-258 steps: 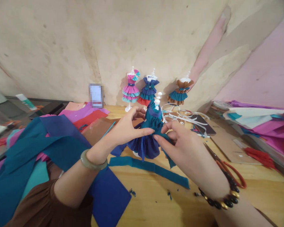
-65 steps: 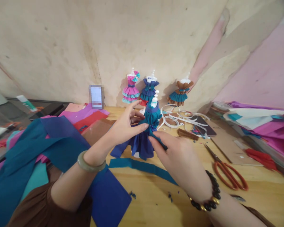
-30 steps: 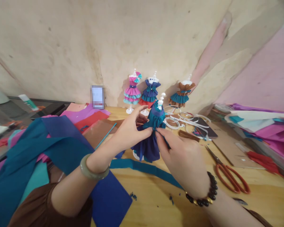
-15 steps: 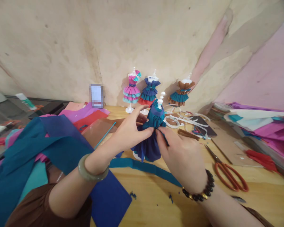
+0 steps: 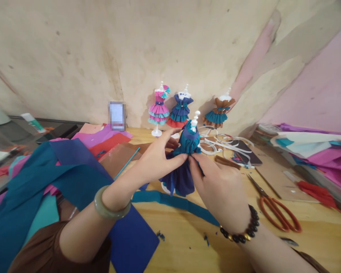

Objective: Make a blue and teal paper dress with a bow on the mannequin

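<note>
A small white mannequin (image 5: 195, 123) stands before me in a crepe paper dress (image 5: 179, 177), teal on top with a dark blue skirt. From the left, my left hand (image 5: 159, 153) is closed on the dress, its thumb pressed at the waist and its other fingers partly hidden behind. On the right, my right hand (image 5: 220, 178) pinches the waist with thumb and forefinger, where a bit of dark paper shows by the fingers. Below the skirt, a long teal paper strip (image 5: 170, 201) lies across the table and passes under my right hand.
Orange-handled scissors (image 5: 272, 206) lie at the right. Behind stand three dressed mannequins, one pink (image 5: 158, 106), one blue (image 5: 182, 108), one brown and teal (image 5: 219, 110). White cord (image 5: 216, 144) lies coiled nearby. Teal paper (image 5: 45, 189) is heaped at the left, a blue sheet (image 5: 135, 239) in front.
The view has shifted very slightly, so everything sits a little further right. Both hands keep their hold at the dress's waist with hardly any movement.
</note>
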{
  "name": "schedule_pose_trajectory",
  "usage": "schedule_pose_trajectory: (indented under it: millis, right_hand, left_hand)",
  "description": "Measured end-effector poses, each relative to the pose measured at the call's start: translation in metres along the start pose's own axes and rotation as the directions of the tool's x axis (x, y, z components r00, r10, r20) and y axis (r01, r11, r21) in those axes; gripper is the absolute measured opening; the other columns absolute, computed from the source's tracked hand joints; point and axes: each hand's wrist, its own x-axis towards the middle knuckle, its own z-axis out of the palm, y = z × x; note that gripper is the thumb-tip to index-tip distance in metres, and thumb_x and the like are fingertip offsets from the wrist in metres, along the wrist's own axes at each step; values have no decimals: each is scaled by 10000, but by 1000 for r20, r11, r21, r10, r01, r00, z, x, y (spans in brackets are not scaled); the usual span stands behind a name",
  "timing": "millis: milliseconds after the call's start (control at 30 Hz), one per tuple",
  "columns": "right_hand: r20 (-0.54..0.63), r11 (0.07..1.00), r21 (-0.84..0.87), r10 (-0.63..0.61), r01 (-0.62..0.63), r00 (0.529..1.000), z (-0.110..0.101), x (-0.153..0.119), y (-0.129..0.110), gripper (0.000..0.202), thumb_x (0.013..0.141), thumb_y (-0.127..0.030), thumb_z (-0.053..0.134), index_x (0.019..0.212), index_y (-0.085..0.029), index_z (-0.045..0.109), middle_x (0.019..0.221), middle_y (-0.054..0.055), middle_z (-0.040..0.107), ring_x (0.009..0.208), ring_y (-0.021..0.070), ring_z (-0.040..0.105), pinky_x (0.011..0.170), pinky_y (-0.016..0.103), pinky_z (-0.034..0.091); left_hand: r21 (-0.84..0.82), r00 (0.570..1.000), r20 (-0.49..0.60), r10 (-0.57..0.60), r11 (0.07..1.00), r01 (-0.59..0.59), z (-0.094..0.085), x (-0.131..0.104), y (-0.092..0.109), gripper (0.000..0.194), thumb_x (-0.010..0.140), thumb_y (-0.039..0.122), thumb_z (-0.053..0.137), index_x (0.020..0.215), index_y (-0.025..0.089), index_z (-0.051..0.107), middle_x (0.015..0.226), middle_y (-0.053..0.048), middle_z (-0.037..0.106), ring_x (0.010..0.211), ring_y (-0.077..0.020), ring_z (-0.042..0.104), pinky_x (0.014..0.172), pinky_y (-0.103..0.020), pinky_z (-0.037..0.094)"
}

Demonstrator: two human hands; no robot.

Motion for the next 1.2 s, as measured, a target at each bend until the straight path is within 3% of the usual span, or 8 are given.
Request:
schedule_pose_trajectory:
  millis: [333,567,900,1200]
  right_hand:
    - [25,999,47,3,-4,1000,-2,-1,-1,288,951,-209,460,833,-136,712,491,18,627,371,129,515,440,269,268]
    - [18,996,89,2,-4,1000,-7,-2,-3,307,953,-203,460,817,-127,725,527,36,660,385,144,550,435,281,289]
    - [134,972,225,31,-61,990,-10,-2,-5,303,962,-196,443,882,-141,730,618,50,723,436,164,620,438,272,326]
    - [25,995,97,10,-13,1000,-4,-1,-2,301,961,-207,465,842,-108,723,590,54,701,394,156,580,417,286,284]
  left_hand:
    - [-16,996,-59,62,998,-63,1,3,-6,659,771,173,672,1381,253,437,1057,-63,647,986,-221,633,915,-401,511]
    - [-27,998,-53,31,999,-32,-4,5,-8,651,766,205,692,1363,221,432,981,-50,622,927,-204,632,879,-388,503]
    - [-57,999,-40,-1,998,-1,-7,6,-6,649,738,217,711,1335,220,458,953,-40,615,926,-209,625,872,-390,496]
    - [-32,1000,-25,17,999,-18,-4,4,1,651,727,193,701,1330,168,457,998,-58,634,954,-209,640,922,-387,499]
